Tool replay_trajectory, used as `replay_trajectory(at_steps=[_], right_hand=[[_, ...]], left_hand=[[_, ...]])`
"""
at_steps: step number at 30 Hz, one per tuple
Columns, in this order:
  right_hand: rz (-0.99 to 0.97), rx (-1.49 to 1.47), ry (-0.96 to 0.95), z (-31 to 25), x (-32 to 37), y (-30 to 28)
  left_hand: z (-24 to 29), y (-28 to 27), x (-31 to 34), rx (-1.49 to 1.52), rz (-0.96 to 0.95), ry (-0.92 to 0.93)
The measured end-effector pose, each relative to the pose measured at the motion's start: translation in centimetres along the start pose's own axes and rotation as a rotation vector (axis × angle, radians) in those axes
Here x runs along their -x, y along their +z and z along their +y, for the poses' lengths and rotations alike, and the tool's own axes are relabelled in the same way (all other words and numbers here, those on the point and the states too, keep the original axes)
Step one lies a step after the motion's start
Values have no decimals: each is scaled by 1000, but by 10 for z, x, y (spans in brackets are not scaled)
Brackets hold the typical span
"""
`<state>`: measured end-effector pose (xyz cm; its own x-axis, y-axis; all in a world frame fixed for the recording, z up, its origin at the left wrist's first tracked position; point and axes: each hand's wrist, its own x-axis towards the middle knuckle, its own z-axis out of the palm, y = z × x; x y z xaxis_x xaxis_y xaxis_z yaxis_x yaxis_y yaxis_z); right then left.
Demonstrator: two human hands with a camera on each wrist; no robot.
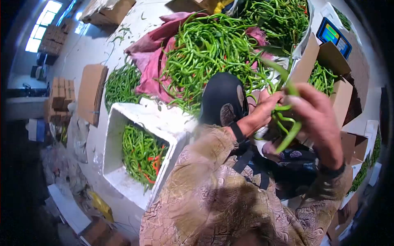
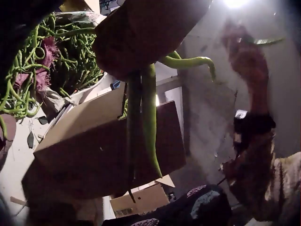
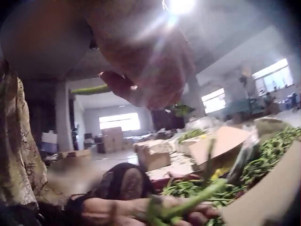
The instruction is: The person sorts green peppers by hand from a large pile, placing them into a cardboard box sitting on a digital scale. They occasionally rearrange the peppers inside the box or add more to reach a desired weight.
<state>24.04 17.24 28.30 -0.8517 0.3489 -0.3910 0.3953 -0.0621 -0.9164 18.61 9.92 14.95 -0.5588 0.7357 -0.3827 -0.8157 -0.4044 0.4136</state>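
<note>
Long green chili peppers (image 2: 149, 122) stick out of the fist of my left hand (image 1: 262, 110), which grips several of them over the lap. In the left wrist view this hand is a dark shape at the top. My right hand (image 1: 319, 117), blurred, is raised beside it on the right. Between its thumb and fingers it pinches a green chili pepper (image 3: 89, 89), whose end juts out in the right wrist view. Below it there, the left hand (image 3: 136, 209) lies palm up around its peppers (image 3: 200, 200).
A large heap of green chili peppers (image 1: 209, 53) lies on a pink sack (image 1: 150, 78) ahead. A white foam box (image 1: 113, 143) with green and red peppers stands at left. An open cardboard box (image 1: 305, 61) holding peppers and a blue-framed display (image 1: 334, 37) are at right.
</note>
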Motion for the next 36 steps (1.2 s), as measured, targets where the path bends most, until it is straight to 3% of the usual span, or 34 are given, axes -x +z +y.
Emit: replay_trajectory(at_steps=[1,2,4,6,8,9,10,11,12,16,18,20,22,23,25,26,28,30,32,33,34,36], right_hand=[[-160,31,114,-16,1,29],[-133,33,118,-21,7,52],[-360,154,-313,-19,18,89],[-584,299,-699,-9,27,102],[-376,338,-604,-19,15,37],[-240,-21,-175,-25,18,13],[-19,55,-114,-28,15,-11],[101,158,-136,-12,8,-38],[149,170,-160,8,4,-61],[179,84,67,62,3,-78],[41,53,-44,85,2,-71],[35,25,41,98,7,-64],[179,194,-178,111,9,-61],[184,188,-174,106,13,-60],[439,381,-397,82,18,-55],[450,377,-391,81,16,-52],[258,413,-462,77,9,-53],[33,576,-545,91,-1,-64],[-159,281,-283,94,-2,-79],[-146,311,-160,90,0,-81],[-149,308,-157,95,0,-81],[-114,47,-272,104,1,-79]], left_hand=[[-5,-15,-4,4,4,-5],[-17,-40,-20,-113,3,-14],[-43,-62,-55,-354,-44,-52],[-25,-49,-40,-200,-97,-25],[-13,-41,-39,-490,78,-102],[-13,-44,-34,-237,-87,-142],[-15,-52,-27,21,-241,-181],[-15,-64,-28,47,-427,-244],[-5,-48,-16,-123,-452,-179],[-3,-36,-7,-83,-591,-307],[-4,-31,-1,67,-560,-377],[0,-30,-4,67,-583,-393],[-2,-33,-8,141,-545,-417],[-3,-33,-8,138,-543,-425],[-5,-29,-7,-123,-362,-411],[-9,-27,-5,-127,-364,-423],[-16,-22,-3,-308,-352,-403],[-22,-27,-5,-218,-373,-436],[-22,-29,-4,-200,-410,-448],[-16,-27,-4,-202,-454,-482],[-15,-25,-3,-201,-449,-484],[-14,-23,-3,-150,-376,-482]])
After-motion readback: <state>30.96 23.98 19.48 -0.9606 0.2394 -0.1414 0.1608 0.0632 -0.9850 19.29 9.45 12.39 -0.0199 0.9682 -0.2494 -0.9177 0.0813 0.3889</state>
